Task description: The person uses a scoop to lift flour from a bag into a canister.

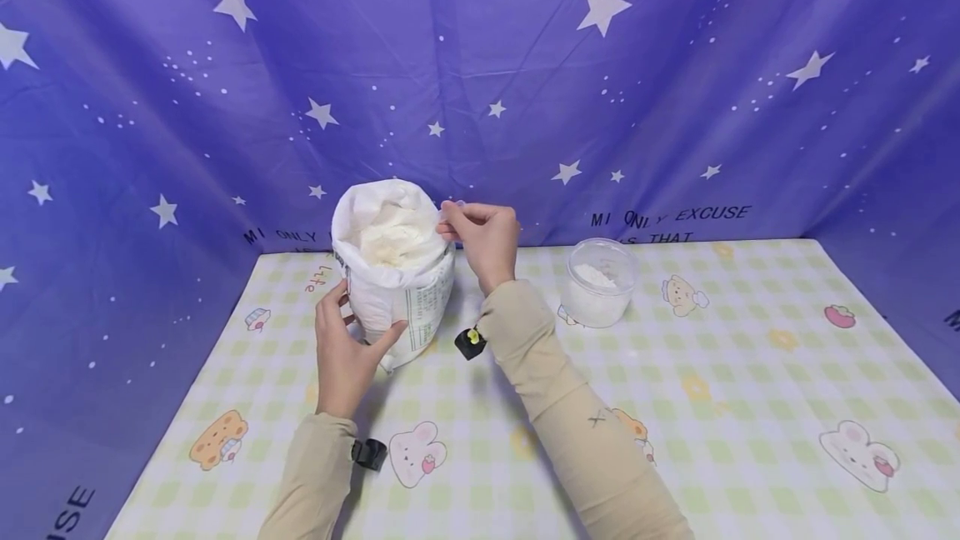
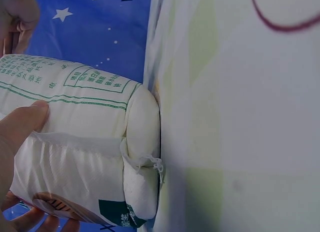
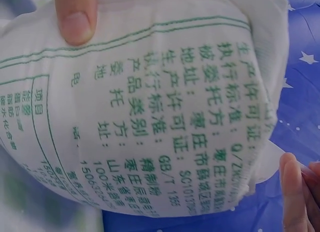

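A white woven flour bag (image 1: 405,294) with green print stands on the table, its top folded open around pale flour (image 1: 397,236). My left hand (image 1: 348,352) grips the bag low down; in the left wrist view its thumb (image 2: 27,119) lies on the front and its fingers (image 2: 30,219) curl around the other side. At the bag's right rim, my right hand (image 1: 487,240) pinches a small, pale, translucent piece (image 1: 460,203) whose kind I cannot tell. The right wrist view shows this hand (image 3: 297,192) just beyond the bag's mouth (image 3: 272,57).
To the right of the bag stands a clear round jar (image 1: 598,298), with white powder (image 1: 595,276) visible inside. A checked cloth (image 1: 742,457) covers the table. Behind it hangs a purple curtain (image 1: 480,48) with stars, close to the bag and jar.
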The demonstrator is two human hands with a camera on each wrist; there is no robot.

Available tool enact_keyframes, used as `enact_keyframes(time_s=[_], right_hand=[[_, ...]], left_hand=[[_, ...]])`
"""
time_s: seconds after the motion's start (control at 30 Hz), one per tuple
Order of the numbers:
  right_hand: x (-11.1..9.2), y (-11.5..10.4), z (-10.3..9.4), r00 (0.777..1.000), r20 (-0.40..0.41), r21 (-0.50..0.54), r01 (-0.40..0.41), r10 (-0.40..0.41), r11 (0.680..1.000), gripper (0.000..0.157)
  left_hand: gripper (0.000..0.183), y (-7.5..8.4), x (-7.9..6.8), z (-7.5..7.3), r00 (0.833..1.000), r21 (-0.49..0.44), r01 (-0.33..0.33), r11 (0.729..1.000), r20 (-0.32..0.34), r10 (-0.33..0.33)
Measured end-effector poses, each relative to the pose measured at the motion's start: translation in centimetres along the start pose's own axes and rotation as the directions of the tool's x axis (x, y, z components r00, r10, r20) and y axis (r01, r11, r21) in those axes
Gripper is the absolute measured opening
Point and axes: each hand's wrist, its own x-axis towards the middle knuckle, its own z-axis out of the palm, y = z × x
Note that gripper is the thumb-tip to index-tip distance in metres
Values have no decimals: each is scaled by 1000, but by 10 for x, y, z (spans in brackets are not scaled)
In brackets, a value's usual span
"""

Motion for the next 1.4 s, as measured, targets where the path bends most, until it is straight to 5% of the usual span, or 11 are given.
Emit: enact_keyframes(time_s=[0.27,0.57,1.1,1.4], right_hand=[[1,2,8,996,74,-73,-52,58,996,18],[3,-1,16,976,183,-275,-64,118,959,21],[7,-3,16,949,227,-241,-165,221,956,21],[6,-2,11,941,262,-174,-173,215,970,24]], left_hand=[[96,-1,0,0,1000,1,-4,1000,-7,4],[98,-2,1,1,1000,-1,-17,1000,-13,17],[94,-1,0,3,1000,1,-12,1000,-17,12],[95,-1,0,2,999,7,-26,1000,-22,26]])
